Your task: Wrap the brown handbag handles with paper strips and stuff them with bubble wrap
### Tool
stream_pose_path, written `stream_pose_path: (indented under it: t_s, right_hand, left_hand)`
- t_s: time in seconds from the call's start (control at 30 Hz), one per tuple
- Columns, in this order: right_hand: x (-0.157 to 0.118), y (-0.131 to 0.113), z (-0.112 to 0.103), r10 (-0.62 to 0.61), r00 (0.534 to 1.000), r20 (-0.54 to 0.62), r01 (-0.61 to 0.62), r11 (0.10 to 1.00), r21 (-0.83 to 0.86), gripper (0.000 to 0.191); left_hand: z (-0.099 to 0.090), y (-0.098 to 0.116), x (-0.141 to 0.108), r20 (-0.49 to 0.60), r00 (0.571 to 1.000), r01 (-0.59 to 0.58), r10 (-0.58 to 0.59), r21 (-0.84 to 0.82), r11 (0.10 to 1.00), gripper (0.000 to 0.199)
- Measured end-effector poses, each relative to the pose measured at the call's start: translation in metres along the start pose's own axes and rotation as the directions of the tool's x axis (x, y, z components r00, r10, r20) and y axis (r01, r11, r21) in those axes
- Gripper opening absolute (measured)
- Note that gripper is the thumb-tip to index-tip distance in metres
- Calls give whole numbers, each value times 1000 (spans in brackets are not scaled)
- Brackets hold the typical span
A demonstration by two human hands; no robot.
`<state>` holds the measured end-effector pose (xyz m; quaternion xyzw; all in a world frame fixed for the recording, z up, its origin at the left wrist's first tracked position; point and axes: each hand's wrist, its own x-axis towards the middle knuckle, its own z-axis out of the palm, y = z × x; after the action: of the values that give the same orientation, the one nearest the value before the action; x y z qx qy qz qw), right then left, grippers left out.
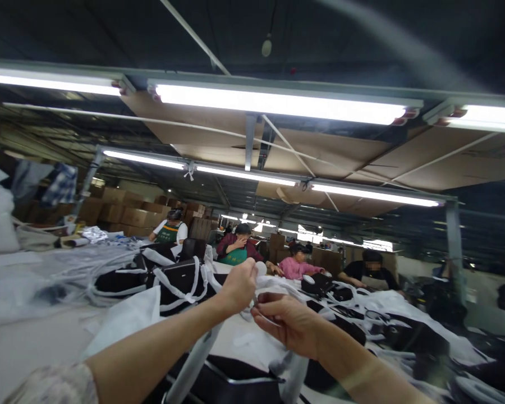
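Fingers (pixel 264 310) on the right hand (pixel 288 326) are curled in, pinching a thin white strap (pixel 270 320), while the left hand (pixel 237 287) is balled up tight around a white piece (pixel 260 268) poking out at the top. Can't tell exactly what that piece is. Both hands sit up over the desk (pixel 33 353), close together, and I can't see them touching.

Taking 12 o'clock as straight ahead from the hands, there's a black bag with white straps (pixel 180 283) at 10 o'clock, a white sheet (pixel 126 322) at 8, and another black bag (pixel 223 379) right under them at 6. More black-and-white stuff (pixel 404 331) is heaped at 3.

That pile sits in the way of the co-workers past it at 1 o'clock, including someone in a pink top (pixel 297 268) and someone in a dark shirt (pixel 370 275). Stacked cardboard boxes (pixel 128 212) are way back at 11.
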<state>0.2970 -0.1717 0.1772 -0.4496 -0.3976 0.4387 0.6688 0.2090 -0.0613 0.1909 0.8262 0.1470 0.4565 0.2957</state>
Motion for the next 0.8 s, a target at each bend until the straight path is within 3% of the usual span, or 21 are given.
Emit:
stream_pose_path:
  t_s: [0.07,0.13,0.2,0.3,0.53,0.63,0.8]
  right_hand:
    - [-13,-8,4,-22,1000,-18,22,1000,-4,23]
    - [-20,-18,7,-125,992,-11,125,992,26,25]
    - [-24,-27,8,-227,973,31,224,972,74,34]
    - [-25,-33,7,-274,957,91,268,961,69,45]
    - [-7,-32,3,-461,881,-102,445,883,-152,48]
    - [-1,-35,3,-451,888,-96,432,886,-166,52]
    - [2,-38,4,-339,938,-76,312,917,-247,58]
  left_hand:
    - [0,-4,9,8,1000,-21,21,-45,999,26]
    - [2,-7,17,14,999,-36,38,-105,994,28]
    - [5,-8,21,18,998,-51,54,-173,984,28]
    - [3,-7,24,-13,996,-84,84,-262,962,23]
    - [-8,5,19,-131,989,-120,73,-398,909,28]
    - [-9,11,18,-146,986,-138,83,-416,899,26]
    - [-6,14,18,-153,984,-147,90,-418,896,24]
